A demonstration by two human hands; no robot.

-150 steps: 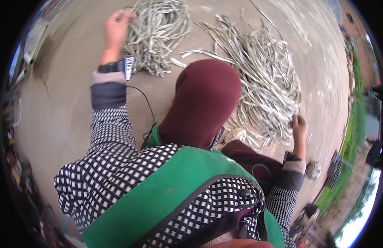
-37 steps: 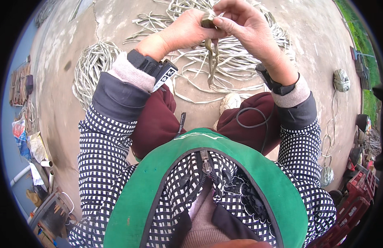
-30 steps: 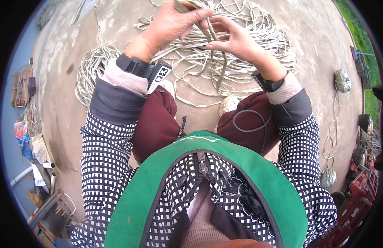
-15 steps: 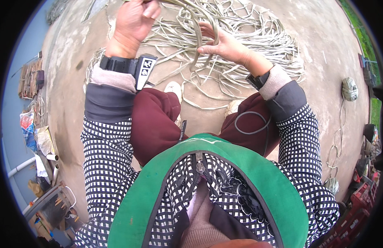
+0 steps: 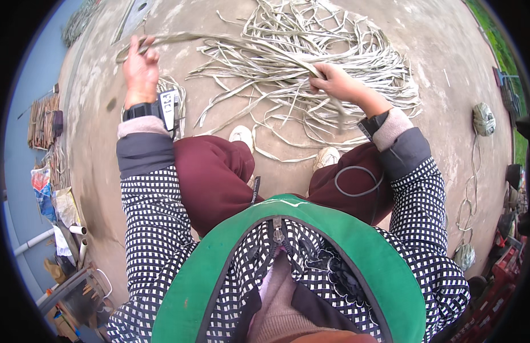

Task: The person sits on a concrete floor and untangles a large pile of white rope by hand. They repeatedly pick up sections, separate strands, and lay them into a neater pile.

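A bundle of pale grey-green flat rope (image 5: 219, 38) stretches in the air between my two hands, at the far side of the view. At its left end my left hand (image 5: 141, 71) has fingers curled round it, and the rope bends back in a loop there. Farther right, my right hand (image 5: 337, 84) pinches the same rope between thumb and fingers, with a short end hanging below it. Beneath and beyond lies a big loose heap of the same rope (image 5: 385, 66) on the concrete floor. Some loops of it reach toward my white shoes (image 5: 242, 136).
A wound ball of rope (image 5: 484, 119) lies at the right, its loose strand running to a smaller bundle (image 5: 464, 256). Along the left wall stand stacked sticks (image 5: 43, 117), bags and white pipes (image 5: 77, 230). Red crates (image 5: 493, 297) and other items line the lower right.
My hands have moved apart: the left outward to the left and nearer, the right to the right. The rope between them, earlier hanging in a loop, is now drawn out nearly straight.
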